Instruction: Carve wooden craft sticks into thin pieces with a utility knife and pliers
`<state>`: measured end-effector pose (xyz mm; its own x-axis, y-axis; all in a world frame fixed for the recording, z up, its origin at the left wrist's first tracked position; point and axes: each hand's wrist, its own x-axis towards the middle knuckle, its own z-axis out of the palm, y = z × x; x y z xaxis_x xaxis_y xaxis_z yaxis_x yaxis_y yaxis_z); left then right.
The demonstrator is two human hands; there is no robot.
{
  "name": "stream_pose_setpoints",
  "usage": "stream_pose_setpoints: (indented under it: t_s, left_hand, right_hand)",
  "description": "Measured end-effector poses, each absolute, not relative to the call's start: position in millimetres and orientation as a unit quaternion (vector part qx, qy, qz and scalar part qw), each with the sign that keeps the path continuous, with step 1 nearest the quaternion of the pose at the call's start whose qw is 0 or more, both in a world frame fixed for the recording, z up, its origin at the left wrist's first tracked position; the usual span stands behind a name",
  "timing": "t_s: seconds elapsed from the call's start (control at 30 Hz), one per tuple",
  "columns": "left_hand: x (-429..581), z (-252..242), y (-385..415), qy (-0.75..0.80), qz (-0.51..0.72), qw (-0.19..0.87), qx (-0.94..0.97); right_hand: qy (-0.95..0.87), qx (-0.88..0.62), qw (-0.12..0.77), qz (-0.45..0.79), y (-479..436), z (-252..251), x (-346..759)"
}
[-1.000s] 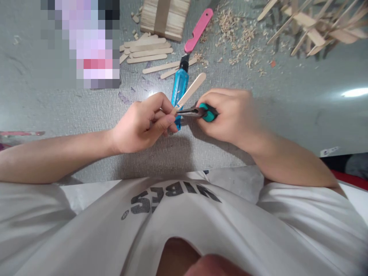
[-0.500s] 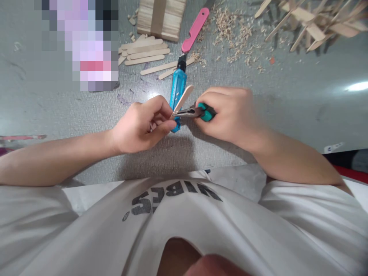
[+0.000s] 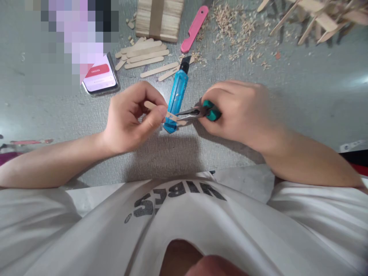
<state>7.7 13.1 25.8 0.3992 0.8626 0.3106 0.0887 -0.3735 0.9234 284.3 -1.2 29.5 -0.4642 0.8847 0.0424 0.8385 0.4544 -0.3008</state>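
Observation:
Between its thumb and fingers my left hand [image 3: 133,117] pinches a wooden craft stick [image 3: 172,116], whose right end looks notched. My right hand [image 3: 234,111] is closed round the green handles of a pair of long-nose pliers [image 3: 198,112]. The plier jaws are parted at the stick's right part; whether they touch it I cannot tell. Behind the stick, a blue utility knife [image 3: 178,90] lies on the table with its dark blade end pointing away from me.
A pink-handled knife [image 3: 195,28], loose craft sticks [image 3: 148,53] and a banded stack of sticks [image 3: 143,19] lie further back. Wood shavings [image 3: 235,30] are scattered beside them. A stick structure [image 3: 319,19] stands back right. A phone [image 3: 103,78] lies at left, partly blurred out.
The craft stick has swung from pointing up and away to lying nearly crosswise in my left hand. The plier jaws have parted. Both hands have moved slightly apart.

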Motion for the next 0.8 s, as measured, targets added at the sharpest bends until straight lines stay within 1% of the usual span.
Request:
stream_pose_setpoints:
  t_s: [0.03, 0.1, 0.47, 0.6, 0.8]
  left_hand:
    - [8.0, 25.9, 13.0, 0.348, 0.451, 0.459, 0.682]
    - [8.6, 25.7, 12.7, 0.358, 0.449, 0.489, 0.656]
    - [8.8, 22.8, 7.1, 0.304, 0.457, 0.544, 0.635]
    - [7.1, 21.6, 6.7, 0.292, 0.434, 0.548, 0.653]
    - [7.0, 16.1, 9.0, 0.251, 0.445, 0.534, 0.673]
  right_hand:
    - [-0.84, -0.516, 0.109, 0.127, 1.6, 28.2, 286.3]
    - [-0.831, -0.525, 0.118, 0.14, 5.7, 26.2, 289.1]
    - [-0.824, -0.52, 0.066, 0.216, 1.8, 36.5, 280.7]
    - [-0.824, -0.517, 0.062, 0.226, 0.4, 38.6, 278.8]
    - [-0.829, -0.501, 0.094, 0.229, 0.5, 34.6, 280.2]
